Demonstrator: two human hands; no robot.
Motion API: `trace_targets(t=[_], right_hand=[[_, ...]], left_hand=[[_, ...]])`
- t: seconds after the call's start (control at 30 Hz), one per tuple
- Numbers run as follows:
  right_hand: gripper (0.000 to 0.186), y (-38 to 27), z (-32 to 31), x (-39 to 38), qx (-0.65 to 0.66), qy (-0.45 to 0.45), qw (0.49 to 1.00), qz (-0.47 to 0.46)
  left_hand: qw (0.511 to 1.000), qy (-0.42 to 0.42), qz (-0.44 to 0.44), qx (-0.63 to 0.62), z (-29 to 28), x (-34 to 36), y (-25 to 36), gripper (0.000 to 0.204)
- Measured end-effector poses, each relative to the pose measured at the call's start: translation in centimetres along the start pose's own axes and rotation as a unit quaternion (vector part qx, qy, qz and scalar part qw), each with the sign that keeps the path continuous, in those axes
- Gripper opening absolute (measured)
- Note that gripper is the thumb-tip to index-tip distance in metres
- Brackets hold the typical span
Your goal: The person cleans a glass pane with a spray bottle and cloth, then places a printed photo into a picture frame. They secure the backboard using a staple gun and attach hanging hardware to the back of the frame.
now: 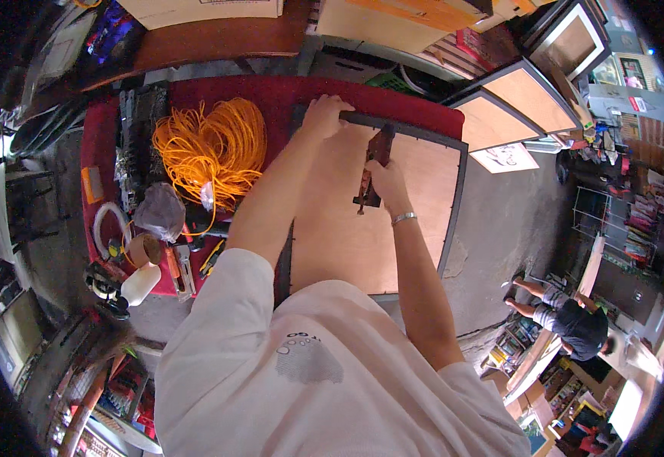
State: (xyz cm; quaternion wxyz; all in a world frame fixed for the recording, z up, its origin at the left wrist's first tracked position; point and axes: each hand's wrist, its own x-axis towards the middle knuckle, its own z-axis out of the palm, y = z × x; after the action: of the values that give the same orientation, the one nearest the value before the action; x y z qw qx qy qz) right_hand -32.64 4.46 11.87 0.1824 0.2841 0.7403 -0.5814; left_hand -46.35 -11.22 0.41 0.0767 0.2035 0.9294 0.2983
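Observation:
A dark-edged picture frame [324,251] lies back up on the red-covered table, with a pale brown backing board [328,194] set in it. Small dark tabs dot the frame's inner edge. My left hand [324,116] reaches to the far edge near the far left corner, its fingers bent over the frame. My right hand [390,186] is wrapped round a dark, reddish-brown hand tool that looks like a staple gun [378,148]. The tool's black front end points toward the frame's far edge; whether it touches the edge I cannot tell.
Left on the red table cloth [195,90] are a coil of orange cord [214,145], a roll of brown tape [145,249], a white bottle [141,285] and several hand tools. More framed boards [492,114] lean at the right. Another person [576,324] stands far off at the right.

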Motion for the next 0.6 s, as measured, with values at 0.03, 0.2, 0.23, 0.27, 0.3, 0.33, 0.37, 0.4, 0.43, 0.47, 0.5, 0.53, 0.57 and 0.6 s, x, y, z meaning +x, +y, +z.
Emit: trace_targets(t=[0.03,0.2,0.23,0.27,0.3,0.33,0.37,0.4,0.43,0.47,0.5,0.53,0.57,0.6], right_hand=[[0.014,0.1,1.1,-1.0,0.014,-0.008,1.000,0.018],[0.014,-0.2,5.4,0.2,-0.017,-0.031,0.999,0.014],[0.018,-0.7,6.2,1.0,0.005,-0.046,0.999,0.006],[0.023,-0.9,6.8,1.9,0.025,-0.058,0.998,0.000],[0.027,-1.3,7.2,3.0,0.044,-0.068,0.997,-0.007],[0.032,0.5,5.4,6.0,-0.002,-0.001,1.000,-0.014],[0.032,-0.4,6.2,5.6,-0.004,-0.015,1.000,-0.001],[0.032,-1.5,6.6,5.2,-0.008,-0.027,1.000,0.011],[0.032,-2.9,6.9,4.1,-0.014,-0.035,0.999,0.029],[0.029,-5.0,7.3,2.6,-0.066,-0.012,0.997,0.049],[0.024,-4.7,6.7,1.8,-0.050,-0.014,0.998,0.046],[0.019,-4.5,6.4,1.3,-0.036,-0.022,0.998,0.039],[0.016,-4.3,6.7,1.5,-0.021,-0.039,0.999,0.024],[0.014,-3.6,6.7,1.0,0.024,-0.060,0.998,0.001]], left_hand=[[1.000,-0.008,-0.008,0.015,-0.4,-0.7,-1.0,0.039],[0.997,-0.032,-0.034,0.069,-4.8,-2.4,-3.2,0.038],[0.996,-0.040,-0.046,0.064,-5.3,-2.7,-3.7,0.038],[0.995,-0.045,-0.061,0.068,-5.3,-2.7,-3.3,0.039],[0.995,-0.045,-0.057,0.067,-5.4,-2.5,-2.9,0.039],[0.997,-0.040,-0.035,0.056,-5.1,-1.1,-0.9,0.040],[0.996,-0.042,-0.045,0.061,-4.9,-1.8,-2.0,0.041],[0.997,-0.006,-0.043,0.066,-4.7,-2.4,-3.0,0.043],[0.996,-0.008,-0.054,0.073,-4.4,-3.1,-3.4,0.041],[0.995,-0.006,-0.060,0.078,-4.6,-3.3,-3.4,0.039],[0.995,-0.001,-0.058,0.075,-4.5,-3.1,-2.4,0.038],[0.995,-0.023,-0.063,0.074,-4.4,-3.0,-1.8,0.039],[0.993,-0.038,-0.073,0.079,-4.5,-2.7,-2.1,0.040],[0.991,-0.053,-0.085,0.083,-4.5,-2.2,-2.1,0.042]])
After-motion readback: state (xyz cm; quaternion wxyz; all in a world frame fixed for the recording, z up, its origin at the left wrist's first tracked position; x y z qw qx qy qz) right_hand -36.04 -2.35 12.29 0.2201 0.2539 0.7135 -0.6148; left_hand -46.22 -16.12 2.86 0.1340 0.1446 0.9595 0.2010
